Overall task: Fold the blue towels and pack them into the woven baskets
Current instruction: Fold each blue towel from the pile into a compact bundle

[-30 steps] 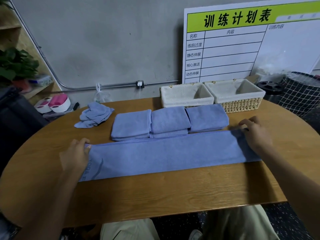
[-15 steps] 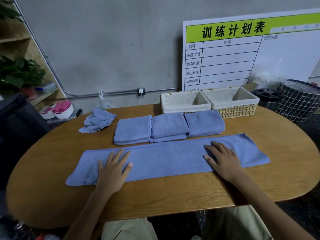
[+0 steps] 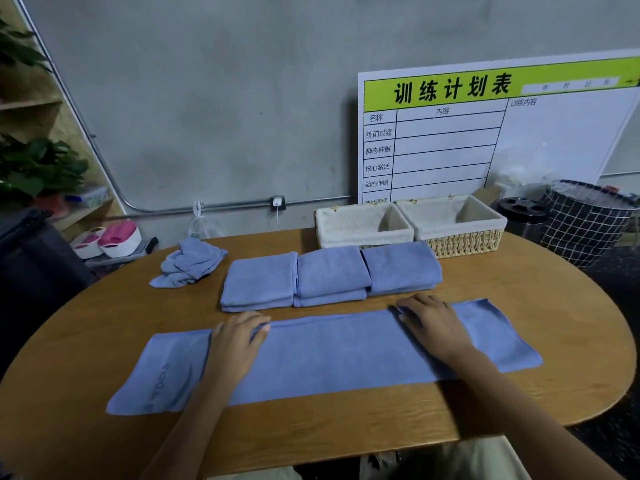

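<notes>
Table: an oval wooden table [image 3: 346, 427] carries everything; every place below is given relative to the long towel lying across its middle.
Long towel: a blue towel [image 3: 339, 355], folded into a narrow band, lies flat with its long axis running left to right across the person's front, the right end a little farther away than the left.
Baskets: two lined woven baskets, the left basket [image 3: 363, 225] and the right basket [image 3: 457, 223], stand side by side beyond the long towel's right half, both apparently holding nothing.
Folded towels: three folded towels [image 3: 332, 277] sit in a row just beyond the long towel, between it and the baskets.
Loose towel: a crumpled blue towel [image 3: 188, 263] lies beyond the long towel's left end.
Left hand: the left hand [image 3: 235, 344] rests on the towel's far edge, left of its middle, fingers curled over the hem; it seems to pinch the edge, though the view leaves that uncertain.
Right hand: the right hand [image 3: 433, 323] sits on the far edge right of the middle, fingertips bent down at the hem, likely gripping it too.
Key relation: each end of the towel lies outward from its nearer hand, so the next fold probably brings the far edge toward the person.
Change: half a second earlier both hands lay flat with fingers spread on the towel's middle; now they are at the far edge with fingers curled.
</notes>
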Tool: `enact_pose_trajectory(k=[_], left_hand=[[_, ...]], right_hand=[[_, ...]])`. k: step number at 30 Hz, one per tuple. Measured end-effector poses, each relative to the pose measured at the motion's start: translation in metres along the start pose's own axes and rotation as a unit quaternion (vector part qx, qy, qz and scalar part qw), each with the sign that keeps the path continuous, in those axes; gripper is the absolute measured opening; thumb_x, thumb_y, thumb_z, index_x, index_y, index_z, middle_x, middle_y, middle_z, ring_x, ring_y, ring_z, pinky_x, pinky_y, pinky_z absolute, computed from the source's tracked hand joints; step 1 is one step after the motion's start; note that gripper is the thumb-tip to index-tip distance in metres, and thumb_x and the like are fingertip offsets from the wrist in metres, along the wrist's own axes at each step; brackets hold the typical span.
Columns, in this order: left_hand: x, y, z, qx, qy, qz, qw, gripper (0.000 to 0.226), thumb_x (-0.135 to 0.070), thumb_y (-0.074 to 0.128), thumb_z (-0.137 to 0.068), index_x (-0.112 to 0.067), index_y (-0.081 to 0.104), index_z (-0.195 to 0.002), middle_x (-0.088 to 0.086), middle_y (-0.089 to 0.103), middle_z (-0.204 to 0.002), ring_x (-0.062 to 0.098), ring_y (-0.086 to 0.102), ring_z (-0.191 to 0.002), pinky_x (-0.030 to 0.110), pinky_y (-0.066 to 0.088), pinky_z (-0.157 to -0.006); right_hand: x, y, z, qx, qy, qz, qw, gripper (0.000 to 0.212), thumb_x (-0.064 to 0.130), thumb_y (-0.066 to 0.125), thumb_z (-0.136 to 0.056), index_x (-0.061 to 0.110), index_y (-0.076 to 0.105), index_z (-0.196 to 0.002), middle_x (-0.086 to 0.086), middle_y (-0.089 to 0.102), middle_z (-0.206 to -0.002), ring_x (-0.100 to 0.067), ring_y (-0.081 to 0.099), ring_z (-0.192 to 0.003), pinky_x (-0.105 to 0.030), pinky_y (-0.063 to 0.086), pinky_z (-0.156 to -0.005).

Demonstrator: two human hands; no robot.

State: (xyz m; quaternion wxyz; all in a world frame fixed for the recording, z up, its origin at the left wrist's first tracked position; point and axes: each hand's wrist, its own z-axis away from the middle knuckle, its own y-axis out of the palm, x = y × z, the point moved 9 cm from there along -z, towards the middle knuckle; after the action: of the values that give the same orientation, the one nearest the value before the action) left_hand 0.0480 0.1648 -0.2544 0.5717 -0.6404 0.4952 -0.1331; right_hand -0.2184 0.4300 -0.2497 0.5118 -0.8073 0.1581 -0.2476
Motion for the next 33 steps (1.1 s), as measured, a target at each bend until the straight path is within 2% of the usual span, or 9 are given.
enact_pose_trajectory(k=[2,4,6,10,14,20,23,27,33], left_hand=[[0.007,0.001,-0.003,-0.029,0.001,0.025,0.999,0.026,-0.046,0.059,-0.094,-0.027,0.077,-0.097,-0.015,0.068,-0.099,0.013,0.065,-0.094,0.037,0.052,-0.079],[0.011,-0.003,-0.003,-0.042,-0.005,0.034,0.999,0.003,-0.031,0.074,-0.09,-0.033,0.073,-0.087,-0.018,0.065,-0.091,0.009,0.063,-0.089,0.037,0.052,-0.075],[0.016,-0.004,-0.004,-0.04,-0.008,0.035,0.999,0.011,-0.035,0.075,-0.088,-0.038,0.068,-0.08,-0.019,0.063,-0.086,0.004,0.061,-0.085,0.039,0.053,-0.072],[0.022,-0.007,-0.004,-0.042,0.006,0.037,0.998,0.027,-0.058,0.05,-0.086,-0.038,0.067,-0.078,-0.019,0.063,-0.085,0.002,0.059,-0.083,0.037,0.052,-0.07],[0.014,-0.02,-0.005,-0.088,0.028,0.013,0.996,0.014,-0.042,0.063,-0.09,-0.033,0.069,-0.08,-0.016,0.064,-0.084,0.008,0.059,-0.081,0.036,0.049,-0.067],[0.003,-0.011,-0.01,-0.039,0.074,-0.009,0.996,0.015,-0.042,0.07,-0.088,-0.031,0.071,-0.078,-0.019,0.064,-0.084,0.002,0.059,-0.08,0.018,0.037,-0.068],[-0.002,-0.015,-0.008,-0.058,0.097,0.014,0.994,0.029,-0.049,0.056,-0.088,-0.027,0.071,-0.076,-0.017,0.067,-0.079,0.001,0.061,-0.075,0.027,0.048,-0.065],[0.004,-0.023,-0.016,-0.102,0.07,0.005,0.992,0.017,-0.038,0.062,-0.088,-0.026,0.072,-0.08,-0.012,0.072,-0.079,0.008,0.065,-0.075,0.035,0.052,-0.065],[0.009,-0.016,-0.021,-0.116,0.043,-0.109,0.986,0.01,-0.029,0.073,-0.091,-0.026,0.069,-0.083,-0.006,0.064,-0.08,0.023,0.062,-0.071,0.035,0.035,-0.063]], right_hand=[[-0.008,0.006,-0.005,-0.013,-0.003,-0.032,0.999,0.017,0.028,0.066,-0.093,0.026,0.071,-0.109,0.004,0.066,-0.105,-0.028,0.059,-0.096,-0.044,0.05,-0.075],[-0.016,0.009,-0.009,-0.028,-0.002,-0.053,0.998,0.014,0.027,0.07,-0.09,0.024,0.073,-0.104,0.003,0.065,-0.101,-0.027,0.059,-0.095,-0.045,0.052,-0.073],[-0.018,0.009,-0.011,-0.036,-0.007,-0.056,0.998,0.012,0.025,0.072,-0.089,0.023,0.073,-0.1,0.002,0.065,-0.098,-0.028,0.061,-0.093,-0.045,0.052,-0.071],[-0.017,0.005,-0.015,-0.033,-0.012,-0.064,0.997,0.007,0.02,0.074,-0.087,0.021,0.071,-0.092,0.001,0.064,-0.095,-0.029,0.062,-0.086,-0.043,0.05,-0.066],[-0.016,-0.002,-0.015,-0.025,-0.008,-0.085,0.996,0.009,0.019,0.071,-0.089,0.022,0.063,-0.087,0.004,0.06,-0.094,-0.025,0.059,-0.084,-0.043,0.048,-0.067],[-0.012,-0.009,-0.018,-0.014,0.008,-0.083,0.996,0.011,0.017,0.062,-0.094,0.025,0.058,-0.087,0.009,0.06,-0.09,-0.022,0.057,-0.086,-0.042,0.043,-0.077],[-0.013,-0.004,-0.015,0.003,0.016,-0.071,0.997,0.012,0.018,0.059,-0.096,0.025,0.056,-0.088,0.006,0.063,-0.087,-0.025,0.058,-0.084,-0.043,0.041,-0.076],[-0.017,-0.005,-0.019,-0.012,0.017,-0.062,0.998,0.011,0.017,0.058,-0.097,0.023,0.056,-0.088,0.006,0.062,-0.081,-0.026,0.058,-0.08,-0.038,0.033,-0.071],[-0.023,-0.01,-0.014,-0.077,0.023,-0.002,0.997,0.008,0.014,0.07,-0.088,0.019,0.063,-0.089,-0.002,0.062,-0.093,-0.033,0.056,-0.083,-0.035,0.031,-0.066]])
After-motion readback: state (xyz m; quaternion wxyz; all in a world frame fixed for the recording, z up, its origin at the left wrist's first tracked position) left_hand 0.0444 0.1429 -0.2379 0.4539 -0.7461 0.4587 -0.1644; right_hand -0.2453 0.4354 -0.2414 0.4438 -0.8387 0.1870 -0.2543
